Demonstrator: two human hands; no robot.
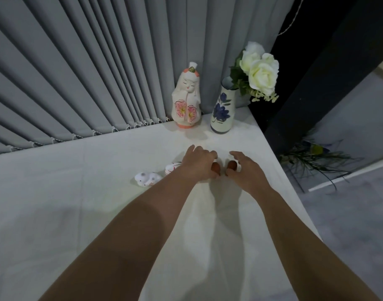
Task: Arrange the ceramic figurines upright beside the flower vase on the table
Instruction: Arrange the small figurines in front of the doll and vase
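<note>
One tall doll figurine point(186, 98) already stands upright just beside the flower vase point(222, 109) at the far tabletop point(77, 192) corner. Two small white figurines point(147, 178) remain lying nearer. The left hand point(199, 164) and right hand point(245, 168) each curl around a small brown figurine point(232, 165); whether either grip is pressed closed cannot be told.

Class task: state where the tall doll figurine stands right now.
The tall doll figurine stands upright at the table's far edge, just left of the flower vase, against the grey blinds.
</note>
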